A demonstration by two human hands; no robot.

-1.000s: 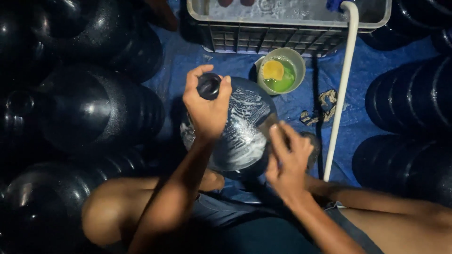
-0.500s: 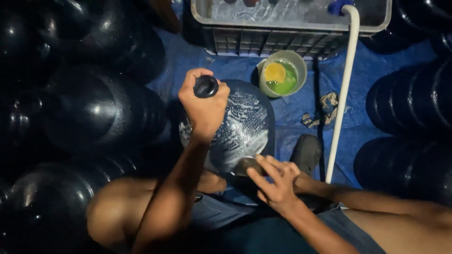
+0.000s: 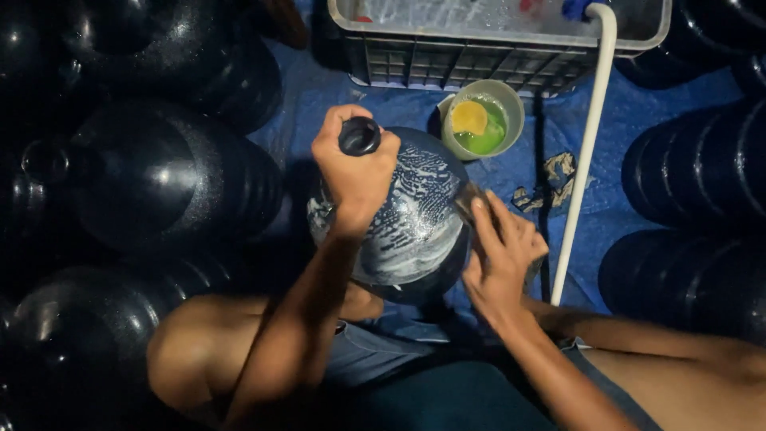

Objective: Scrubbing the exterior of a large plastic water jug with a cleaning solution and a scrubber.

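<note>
1. Jug [image 3: 415, 227], dark, round and streaked with white suds, sits at the middle of my head view, on the blue tarp [image 3: 638, 215] just in front of my knees.
2. My left hand [image 3: 355, 172] is on top of the jug; its fingers are curled tight around the neck, just below the black cap [image 3: 360, 136].
3. My right hand [image 3: 503, 255] lies against the jug's right side, fingers fairly straight and close together, pressed on the wet wall. I cannot tell whether anything is pinched under them; something pale shows at the fingertips, but it is too dim to name.
4. Beyond the jug, up and to its right, stands a pale cup [image 3: 481, 120] with green liquid and a yellow sponge [image 3: 469, 117] in it. The cup is near the jug but apart from it.
5. Farther beyond the jug is a grey crate [image 3: 479, 60], holding a tray of water.
6. A white pipe [image 3: 582, 168] runs down from the crate's right end and passes to the right of the jug, just beside my right hand.
7. A crumpled rag [image 3: 554, 179] lies on the tarp between cup and pipe.
8. Dark jugs [image 3: 159, 183] are stacked left of the jug, and more [image 3: 702, 168] to its right, past the pipe.
</note>
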